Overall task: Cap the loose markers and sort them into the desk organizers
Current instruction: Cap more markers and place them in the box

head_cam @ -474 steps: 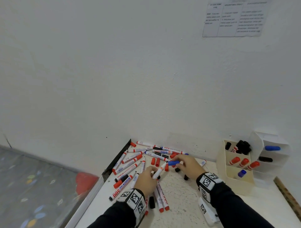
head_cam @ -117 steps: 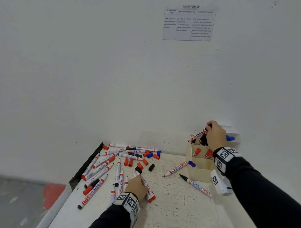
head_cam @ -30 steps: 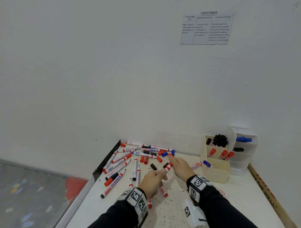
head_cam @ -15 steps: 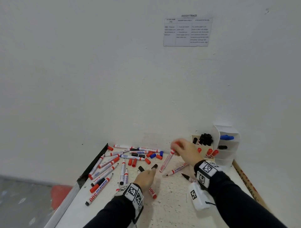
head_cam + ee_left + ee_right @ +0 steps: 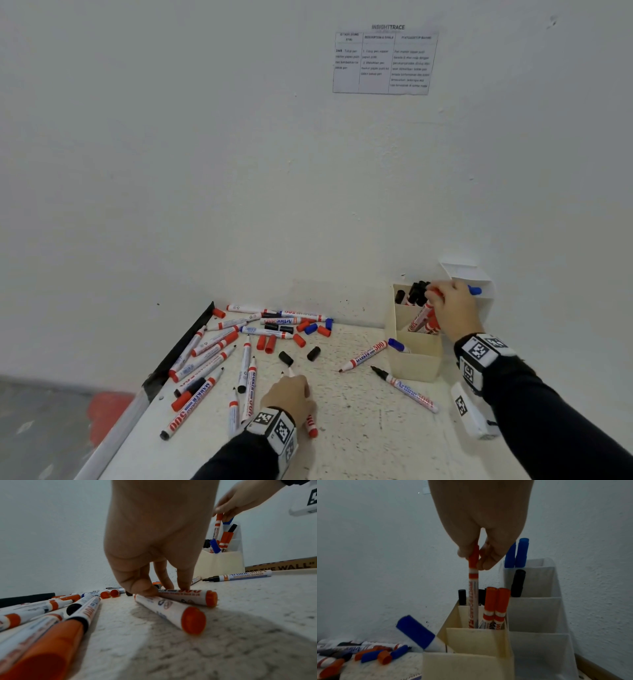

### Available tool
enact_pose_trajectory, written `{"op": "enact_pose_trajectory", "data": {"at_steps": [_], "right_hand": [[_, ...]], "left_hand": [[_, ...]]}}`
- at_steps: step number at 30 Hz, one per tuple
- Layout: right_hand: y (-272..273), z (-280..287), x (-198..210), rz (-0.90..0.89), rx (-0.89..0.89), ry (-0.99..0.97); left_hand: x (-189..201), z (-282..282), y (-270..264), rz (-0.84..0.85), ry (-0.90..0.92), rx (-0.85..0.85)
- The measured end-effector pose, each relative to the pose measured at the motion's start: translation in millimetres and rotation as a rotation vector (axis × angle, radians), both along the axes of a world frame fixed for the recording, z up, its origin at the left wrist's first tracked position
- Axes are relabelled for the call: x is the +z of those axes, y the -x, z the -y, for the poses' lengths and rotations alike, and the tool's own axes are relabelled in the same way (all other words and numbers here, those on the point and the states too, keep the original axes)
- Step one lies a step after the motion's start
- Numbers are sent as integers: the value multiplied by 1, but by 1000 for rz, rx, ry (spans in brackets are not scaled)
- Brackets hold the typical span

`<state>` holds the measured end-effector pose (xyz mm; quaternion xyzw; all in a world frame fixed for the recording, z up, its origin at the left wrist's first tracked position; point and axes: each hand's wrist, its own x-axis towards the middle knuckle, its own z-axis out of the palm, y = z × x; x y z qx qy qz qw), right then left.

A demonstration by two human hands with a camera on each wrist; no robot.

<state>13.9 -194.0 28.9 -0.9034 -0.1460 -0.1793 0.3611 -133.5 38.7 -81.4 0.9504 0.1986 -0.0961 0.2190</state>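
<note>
My right hand [image 5: 435, 296] [image 5: 476, 559] pinches the red cap of a capped red marker [image 5: 473, 595] [image 5: 422, 317]. The marker stands upright with its lower end inside the middle compartment of the cream organizer [image 5: 416, 363] [image 5: 467, 665], beside two other red-capped markers [image 5: 496, 605]. My left hand [image 5: 294, 380] [image 5: 164, 589] is down on the table. Its thumb and fingertips pinch a red-ended marker [image 5: 188, 596] that lies in a V with a second one [image 5: 171, 609].
A white tiered organizer [image 5: 486, 301] [image 5: 537, 615] with blue and black markers stands against the wall. Loose markers [image 5: 219, 346] and red, blue and black caps [image 5: 270, 342] cover the far left. Uncapped red [image 5: 364, 356] and black [image 5: 407, 392] markers lie by the cream organizer.
My right hand has carried the capped red marker from the middle of the table up into the cream organizer. My left hand has dropped onto the markers near the front.
</note>
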Motion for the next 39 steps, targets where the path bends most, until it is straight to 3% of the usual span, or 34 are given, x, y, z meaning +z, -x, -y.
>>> {"op": "enact_pose_trajectory", "data": {"at_steps": [5, 9, 13, 17, 19, 23, 25, 31, 39], "right_hand": [[-8, -7, -23, -44, 11, 62], [-6, -16, -34, -36, -72, 321], [-5, -25, -32, -73, -106, 320], [1, -33, -30, -82, -136, 417], [4, -37, -30, -93, -119, 418], [7, -40, -30, -111, -98, 424], [7, -38, -31, -109, -94, 420], [9, -33, -31, -76, -48, 439], [10, -30, -31, -43, -42, 393]], "left_hand": [[5, -3, 4, 96, 119, 90], [13, -10, 5, 215, 353, 249], [18, -17, 8, 255, 577, 376], [19, -8, 11, 222, 342, 122], [18, 9, 10, 202, 253, -104], [13, 52, 2, 8, -43, -576], [10, 69, 0, -37, -120, -627], [8, 86, -9, -54, -126, -346], [2, 59, -14, 84, 82, 25]]}}
